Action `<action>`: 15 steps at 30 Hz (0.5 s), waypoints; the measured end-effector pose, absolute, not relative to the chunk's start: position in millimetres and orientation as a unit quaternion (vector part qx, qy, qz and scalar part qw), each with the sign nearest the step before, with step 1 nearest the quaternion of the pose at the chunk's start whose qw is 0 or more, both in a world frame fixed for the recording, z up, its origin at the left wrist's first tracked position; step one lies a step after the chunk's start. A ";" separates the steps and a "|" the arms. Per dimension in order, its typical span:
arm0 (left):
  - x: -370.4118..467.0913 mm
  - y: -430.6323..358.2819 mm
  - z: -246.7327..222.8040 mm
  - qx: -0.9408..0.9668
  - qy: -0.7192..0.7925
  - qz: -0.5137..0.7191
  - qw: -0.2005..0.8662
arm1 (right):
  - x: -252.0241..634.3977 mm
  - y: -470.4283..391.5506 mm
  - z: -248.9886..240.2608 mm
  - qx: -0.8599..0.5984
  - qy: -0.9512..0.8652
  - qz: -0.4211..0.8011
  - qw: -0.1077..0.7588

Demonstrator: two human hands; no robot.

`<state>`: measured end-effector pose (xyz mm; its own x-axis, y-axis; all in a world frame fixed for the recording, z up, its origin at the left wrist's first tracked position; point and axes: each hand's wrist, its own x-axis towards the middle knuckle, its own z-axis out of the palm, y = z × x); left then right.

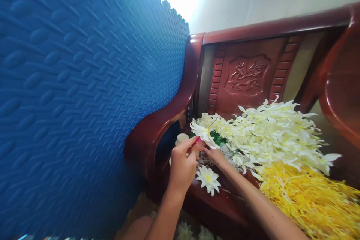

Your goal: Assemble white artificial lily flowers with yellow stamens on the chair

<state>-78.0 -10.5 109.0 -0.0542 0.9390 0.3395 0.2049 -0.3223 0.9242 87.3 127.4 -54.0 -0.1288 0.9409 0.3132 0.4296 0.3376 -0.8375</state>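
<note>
My left hand (182,163) is closed around a pink handle (196,141). A white artificial flower (201,131) sits at the far end of that handle. From the flower's yellow centre a thin dark needle (213,122) points up and right, seemingly in line with the handle. Just right of and below the flower is my right hand (214,156), its fingers bent in toward the left fingertips; what they pinch, if anything, is hidden. Another white flower (208,180) with a yellow centre lies face up on the wooden seat, below both hands.
White petals are heaped in a large pile (278,131) at the right, with yellow strands (309,198) in front. Green pieces (218,138) and a white roll (182,138) lie near the curved armrest (157,123). A blue foam mat (92,82) stands upright at the left.
</note>
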 end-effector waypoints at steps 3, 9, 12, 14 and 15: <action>-77.0 -11.6 111.3 0.596 0.476 0.535 0.363 | 89.2 130.8 -51.5 -0.505 -0.666 0.332 0.438; -75.9 -13.8 113.2 0.606 0.467 0.523 0.375 | 91.8 126.1 -52.3 -0.517 -0.630 0.396 0.422; -75.2 -14.0 110.6 0.619 0.471 0.515 0.360 | 91.3 125.9 -55.9 -0.521 -0.622 0.409 0.418; -74.7 -13.4 108.0 0.629 0.474 0.508 0.349 | 90.0 127.5 -57.9 -0.523 -0.618 0.418 0.413; -74.5 -12.9 106.7 0.633 0.475 0.505 0.345 | 89.1 128.5 -58.3 -0.522 -0.616 0.422 0.412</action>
